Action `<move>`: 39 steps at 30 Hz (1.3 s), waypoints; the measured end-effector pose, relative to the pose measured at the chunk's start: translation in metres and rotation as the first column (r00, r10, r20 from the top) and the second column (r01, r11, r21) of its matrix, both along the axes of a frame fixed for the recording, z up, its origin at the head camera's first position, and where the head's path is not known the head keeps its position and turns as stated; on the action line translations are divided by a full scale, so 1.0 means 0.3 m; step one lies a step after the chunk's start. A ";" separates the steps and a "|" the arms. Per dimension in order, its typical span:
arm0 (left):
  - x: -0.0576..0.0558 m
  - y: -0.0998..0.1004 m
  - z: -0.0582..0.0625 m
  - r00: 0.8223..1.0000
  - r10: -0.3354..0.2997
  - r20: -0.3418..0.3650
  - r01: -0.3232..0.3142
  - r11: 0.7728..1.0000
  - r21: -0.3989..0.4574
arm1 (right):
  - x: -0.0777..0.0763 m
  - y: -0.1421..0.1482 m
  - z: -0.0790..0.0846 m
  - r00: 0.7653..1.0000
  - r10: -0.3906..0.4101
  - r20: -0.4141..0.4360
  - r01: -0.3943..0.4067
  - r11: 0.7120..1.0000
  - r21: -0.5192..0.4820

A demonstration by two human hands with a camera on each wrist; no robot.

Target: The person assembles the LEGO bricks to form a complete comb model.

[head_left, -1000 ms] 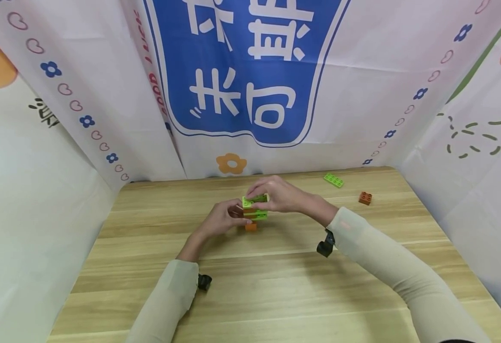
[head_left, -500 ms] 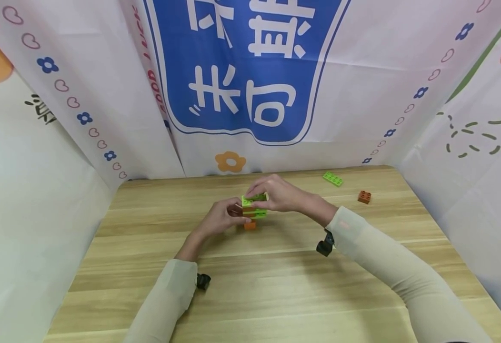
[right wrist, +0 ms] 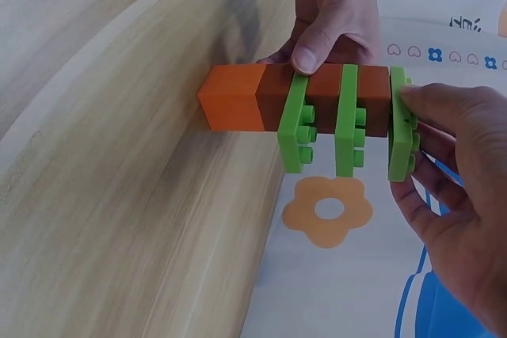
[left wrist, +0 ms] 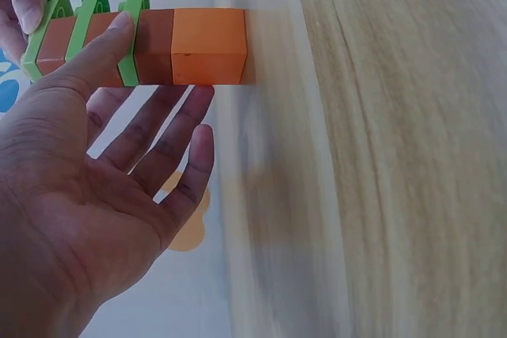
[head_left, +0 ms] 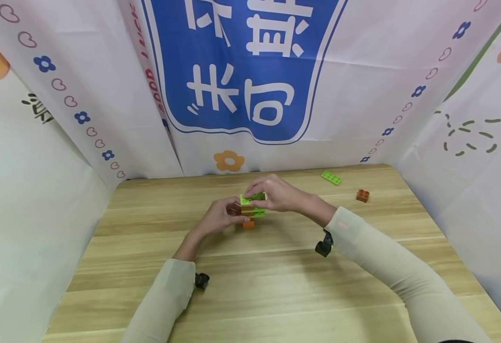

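A tower of toy building bricks (head_left: 247, 208) stands on the table between both hands. An orange block (right wrist: 234, 100) forms its base, and above it brown bricks (right wrist: 323, 89) alternate with three green plates that jut out to one side. My left hand (head_left: 217, 218) grips the tower around its middle, thumb (left wrist: 115, 33) on the near face and fingers behind. At the top, my right hand (head_left: 278, 194) pinches the uppermost green plate (right wrist: 400, 144), its thumb and fingers on opposite sides. That plate lies against the brown brick under it.
A loose green plate (head_left: 331, 177) lies near the back edge of the wooden table (head_left: 250, 286), right of the tower. Closer in and further right is a loose brown brick (head_left: 362, 195). A printed cloth (head_left: 340, 105) hangs behind the table and along both sides.
The head view has shifted slightly. Both hands keep the same hold on the tower, and the loose bricks stay where they were.
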State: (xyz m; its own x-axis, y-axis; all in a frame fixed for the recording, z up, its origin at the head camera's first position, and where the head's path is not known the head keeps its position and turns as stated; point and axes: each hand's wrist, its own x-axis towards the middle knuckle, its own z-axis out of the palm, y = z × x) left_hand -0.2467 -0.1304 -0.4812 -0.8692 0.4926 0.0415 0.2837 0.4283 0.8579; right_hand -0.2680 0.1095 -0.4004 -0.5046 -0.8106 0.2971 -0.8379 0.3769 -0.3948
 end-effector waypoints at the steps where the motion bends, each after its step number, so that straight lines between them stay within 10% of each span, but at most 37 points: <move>1: 0.000 0.001 0.001 1.000 -0.001 -0.001 0.001 1.000 0.000 | 0.001 0.001 0.000 1.000 -0.001 0.000 0.001 1.000 -0.002; 39: -0.009 0.002 -0.007 0.999 0.040 0.036 -0.041 0.999 0.008 | -0.008 0.123 -0.005 0.995 -0.030 0.093 0.035 0.998 -0.060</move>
State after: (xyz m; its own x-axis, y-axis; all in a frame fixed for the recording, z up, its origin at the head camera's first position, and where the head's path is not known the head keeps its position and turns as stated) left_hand -0.2493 -0.1299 -0.4833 -0.8895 0.4568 0.0140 0.2352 0.4313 0.8710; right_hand -0.2705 0.1465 -0.4018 -0.5580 -0.7750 0.2966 -0.7845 0.3761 -0.4931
